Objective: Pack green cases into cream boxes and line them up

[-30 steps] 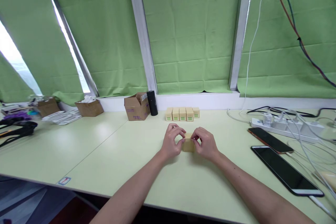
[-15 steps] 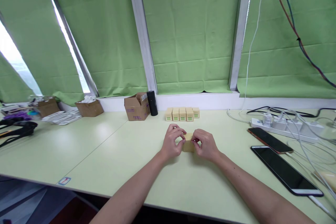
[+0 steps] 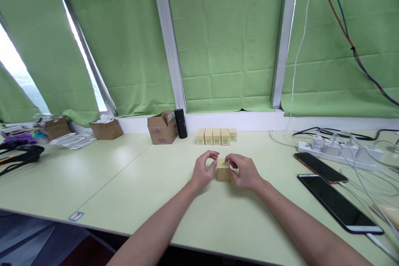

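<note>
A small tan cardboard box stands on the pale table between my two hands, its top flap looking closed. My left hand is at the box's left side, thumb and fingers parted and curved, with nothing gripped between them. At the right side, my right hand has bent fingers over the box's top edge and the thumb against its side. Farther back, a row of several similar small boxes carries green-and-white labels on the front faces.
Behind the left hand stand an open brown carton and a black cylinder. To the right lie two phones, a nearer one and a farther one, beside a white power strip with tangled cables. Papers lie at far left.
My left hand's fingers have come off the box's edge and spread apart. My right fingers have shifted slightly at the top edge, leaving more of the box in view.
</note>
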Tool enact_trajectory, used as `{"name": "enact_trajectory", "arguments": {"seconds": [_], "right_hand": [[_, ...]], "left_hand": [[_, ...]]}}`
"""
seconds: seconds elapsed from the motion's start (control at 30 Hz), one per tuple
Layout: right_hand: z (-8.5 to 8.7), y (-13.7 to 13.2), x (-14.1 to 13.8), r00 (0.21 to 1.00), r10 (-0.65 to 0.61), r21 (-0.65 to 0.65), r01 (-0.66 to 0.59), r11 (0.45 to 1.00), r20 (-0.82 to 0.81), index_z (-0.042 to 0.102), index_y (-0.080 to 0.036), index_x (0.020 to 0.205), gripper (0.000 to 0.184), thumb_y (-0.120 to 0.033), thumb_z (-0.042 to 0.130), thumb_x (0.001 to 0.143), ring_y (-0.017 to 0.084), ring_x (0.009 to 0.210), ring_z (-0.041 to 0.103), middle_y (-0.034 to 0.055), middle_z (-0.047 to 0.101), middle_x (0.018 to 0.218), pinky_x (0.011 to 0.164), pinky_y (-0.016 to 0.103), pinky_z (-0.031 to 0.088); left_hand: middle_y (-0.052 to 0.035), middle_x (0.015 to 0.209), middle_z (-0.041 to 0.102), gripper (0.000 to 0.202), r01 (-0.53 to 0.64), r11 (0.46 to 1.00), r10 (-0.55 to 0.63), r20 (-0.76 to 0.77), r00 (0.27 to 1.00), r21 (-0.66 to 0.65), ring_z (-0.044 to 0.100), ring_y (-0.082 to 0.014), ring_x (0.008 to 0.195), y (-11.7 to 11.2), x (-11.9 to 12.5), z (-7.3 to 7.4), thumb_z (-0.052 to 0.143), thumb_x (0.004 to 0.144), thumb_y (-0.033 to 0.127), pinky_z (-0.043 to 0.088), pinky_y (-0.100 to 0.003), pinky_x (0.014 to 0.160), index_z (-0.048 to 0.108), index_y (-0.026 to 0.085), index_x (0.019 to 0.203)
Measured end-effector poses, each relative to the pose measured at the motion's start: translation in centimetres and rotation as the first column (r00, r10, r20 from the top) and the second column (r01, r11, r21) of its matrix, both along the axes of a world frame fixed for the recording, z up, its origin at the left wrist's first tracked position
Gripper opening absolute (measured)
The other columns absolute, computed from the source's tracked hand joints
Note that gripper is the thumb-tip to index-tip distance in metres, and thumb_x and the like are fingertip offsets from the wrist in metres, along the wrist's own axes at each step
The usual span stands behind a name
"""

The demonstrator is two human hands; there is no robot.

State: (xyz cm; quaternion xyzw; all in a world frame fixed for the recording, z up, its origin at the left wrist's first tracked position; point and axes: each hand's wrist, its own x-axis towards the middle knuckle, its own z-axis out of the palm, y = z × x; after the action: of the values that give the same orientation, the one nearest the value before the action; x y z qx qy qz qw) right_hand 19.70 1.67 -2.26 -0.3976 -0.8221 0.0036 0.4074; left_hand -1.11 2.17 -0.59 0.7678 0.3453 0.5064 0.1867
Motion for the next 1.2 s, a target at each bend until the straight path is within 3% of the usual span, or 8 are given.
{"name": "enact_trajectory", "arguments": {"seconds": [0.13, 0.2, 0.43, 0.57, 0.77, 0.93, 1.07, 1.2], "right_hand": [[-0.4, 1.5, 1.1, 0.951, -0.308, -0.145, 0.305, 0.941, 0.002, 0.052, -0.025, 0.105, 0.027, -0.011, 0.053, 0.081, 0.017, 0.064, 0.056, -0.0030, 0.061, 0.072, 0.057, 0.027, 0.028], [-0.7, 2.2, 1.8, 0.938, -0.345, -0.214, 0.331, 0.919, -0.033, 0.051, -0.025, 0.103, 0.022, -0.014, 0.052, 0.084, 0.017, 0.064, 0.056, -0.0035, 0.061, 0.071, 0.058, 0.027, 0.029], [-0.6, 1.4, 1.6, 0.996, 0.067, -0.209, -0.077, 0.975, -0.055, 0.048, -0.026, 0.115, 0.030, -0.029, 0.059, 0.087, 0.015, 0.058, 0.051, -0.0075, 0.055, 0.069, 0.060, 0.026, 0.034], [-0.6, 1.6, 1.2, 0.990, -0.125, -0.211, 0.136, 0.968, 0.062, 0.047, -0.026, 0.123, 0.037, -0.017, 0.054, 0.088, 0.017, 0.065, 0.056, -0.0048, 0.062, 0.074, 0.061, 0.026, 0.028], [-1.3, 3.0, 2.1, 0.895, -0.411, -0.353, 0.446, 0.822, 0.174, 0.052, -0.025, 0.124, 0.040, -0.013, 0.058, 0.086, 0.022, 0.075, 0.064, 0.0052, 0.071, 0.085, 0.061, 0.028, 0.027], [-1.3, 3.1, 2.3, 0.939, -0.297, -0.454, 0.344, 0.822, 0.173, 0.051, -0.027, 0.131, 0.063, -0.009, 0.065, 0.073, 0.021, 0.081, 0.066, 0.0047, 0.073, 0.101, 0.059, 0.027, 0.032], [-1.6, 3.2, 1.9, 0.982, -0.178, -0.500, 0.127, 0.856, -0.055, 0.050, -0.026, 0.132, 0.067, -0.012, 0.070, 0.069, 0.015, 0.078, 0.065, 0.0072, 0.065, 0.129, 0.064, 0.027, 0.044], [-2.5, 4.0, 0.9, 0.952, -0.078, -0.504, -0.087, 0.859, -0.296, 0.053, -0.023, 0.125, 0.059, -0.011, 0.070, 0.070, 0.012, 0.076, 0.064, 0.0058, 0.067, 0.126, 0.073, 0.027, 0.052]], "left_hand": [[-0.0063, 0.107, 0.074, 0.019, -0.125, 0.992, 0.126, 0.012, 0.992, -0.004, 0.066, -0.0184, 0.084, 0.5, 0.0, -0.3, 0.054, 0.089, 0.016, 0.051, -0.035, 0.082, 0.066, 0.021, 0.103], [-0.0054, 0.105, 0.073, 0.019, -0.163, 0.986, 0.163, 0.017, 0.986, -0.025, 0.065, -0.0174, 0.081, 0.8, 0.0, -0.5, 0.053, 0.089, 0.014, 0.051, -0.034, 0.081, 0.065, 0.021, 0.102], [-0.0071, 0.119, 0.069, 0.030, -0.066, 0.981, 0.078, 0.059, 0.995, -0.180, 0.071, -0.0188, 0.099, 1.1, 0.3, -1.0, 0.051, 0.086, 0.009, 0.053, -0.034, 0.087, 0.060, 0.022, 0.111], [-0.0059, 0.115, 0.070, 0.029, -0.052, 0.979, 0.062, 0.046, 0.997, -0.199, 0.069, -0.0138, 0.081, 1.1, 0.3, -1.1, 0.051, 0.083, 0.008, 0.053, -0.033, 0.087, 0.060, 0.021, 0.108], [-0.0052, 0.109, 0.072, 0.030, -0.176, 0.971, 0.177, -0.008, 0.984, -0.161, 0.068, -0.0149, 0.083, 1.5, 0.1, -1.3, 0.051, 0.081, 0.005, 0.052, -0.030, 0.081, 0.063, 0.021, 0.103], [-0.0051, 0.110, 0.073, 0.030, -0.238, 0.951, 0.227, -0.078, 0.971, -0.197, 0.068, -0.0153, 0.080, 1.8, -0.1, -1.6, 0.050, 0.080, 0.002, 0.052, -0.030, 0.079, 0.063, 0.021, 0.099], [-0.0050, 0.108, 0.074, 0.030, -0.281, 0.939, 0.256, -0.142, 0.956, -0.201, 0.067, -0.0168, 0.079, 1.9, -0.2, -1.9, 0.052, 0.078, 0.003, 0.051, -0.031, 0.077, 0.065, 0.021, 0.098], [-0.0052, 0.106, 0.075, 0.030, -0.315, 0.931, 0.280, -0.194, 0.940, -0.182, 0.065, -0.0174, 0.076, 1.9, -0.3, -2.0, 0.054, 0.078, 0.004, 0.050, -0.031, 0.074, 0.066, 0.022, 0.098]]}}
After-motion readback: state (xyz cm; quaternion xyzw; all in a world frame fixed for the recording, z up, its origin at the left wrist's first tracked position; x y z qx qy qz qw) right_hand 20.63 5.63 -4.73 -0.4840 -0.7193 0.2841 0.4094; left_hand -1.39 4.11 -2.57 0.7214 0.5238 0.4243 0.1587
